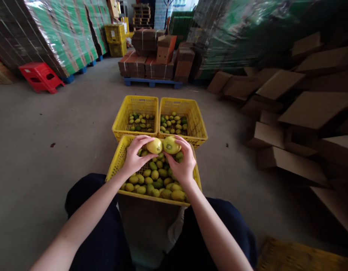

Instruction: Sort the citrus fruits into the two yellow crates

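Between the thumb and fingers of my left hand (137,153) is a pale yellow lemon (154,145). My right hand (184,160) grips a greener yellow lemon (170,144), its stem end turned up. The two lemons are held side by side, nearly touching, above the near yellow crate (154,198). In that crate lie many green and yellow lemons (155,174), partly hidden behind my hands. Beyond it stand a far left yellow crate (116,121) and a far right yellow crate (200,124), each with a shallow layer of lemons on its floor.
Empty cardboard boxes (292,162) are heaped on the right. A blue pallet (152,82) with stacked flat cartons (159,70) stands ahead. A red stool (41,77) is at the far left, beside wrapped green stacks (63,34). A yellow crate edge (300,256) shows at lower right.
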A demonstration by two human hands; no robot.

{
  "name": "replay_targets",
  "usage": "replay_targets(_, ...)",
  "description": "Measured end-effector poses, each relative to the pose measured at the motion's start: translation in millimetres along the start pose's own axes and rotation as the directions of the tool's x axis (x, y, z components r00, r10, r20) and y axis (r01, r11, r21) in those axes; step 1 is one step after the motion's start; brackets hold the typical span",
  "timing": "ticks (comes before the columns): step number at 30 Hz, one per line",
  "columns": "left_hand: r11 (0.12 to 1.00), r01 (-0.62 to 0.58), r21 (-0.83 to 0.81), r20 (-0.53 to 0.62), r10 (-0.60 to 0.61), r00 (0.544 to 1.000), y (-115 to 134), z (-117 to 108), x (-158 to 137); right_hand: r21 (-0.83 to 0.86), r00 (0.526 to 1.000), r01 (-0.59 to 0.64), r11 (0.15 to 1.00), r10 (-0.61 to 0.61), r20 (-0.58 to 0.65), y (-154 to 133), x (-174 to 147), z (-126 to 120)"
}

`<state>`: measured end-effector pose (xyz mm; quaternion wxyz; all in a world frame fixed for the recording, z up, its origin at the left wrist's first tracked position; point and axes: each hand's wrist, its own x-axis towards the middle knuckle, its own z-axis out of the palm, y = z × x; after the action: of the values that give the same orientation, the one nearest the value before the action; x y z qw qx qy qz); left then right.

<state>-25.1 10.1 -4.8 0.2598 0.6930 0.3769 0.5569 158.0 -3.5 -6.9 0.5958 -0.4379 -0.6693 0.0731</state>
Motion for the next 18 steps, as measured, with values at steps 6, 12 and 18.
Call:
replay_targets(6,0.999,-0.044,-0.012,-0.027,0.044,0.999,1.6,0.3,-2.9,0.080,1.000,-0.010,0.997,0.010,-0.004,0.8,-1.2,1.8)
replay_targets(12,0.999,0.008,-0.032,-0.022,-0.009,1.000,7.9,0.4,-2.1,0.112,0.999,-0.041,0.993,0.041,0.005,2.5,-3.2,3.3)
replay_targets(18,0.875,0.308,-0.373,0.017,-0.326,0.945,10.6,2.8,2.0,0.277,0.959,-0.283,0.918,0.267,0.095,-6.5,0.4,2.3)
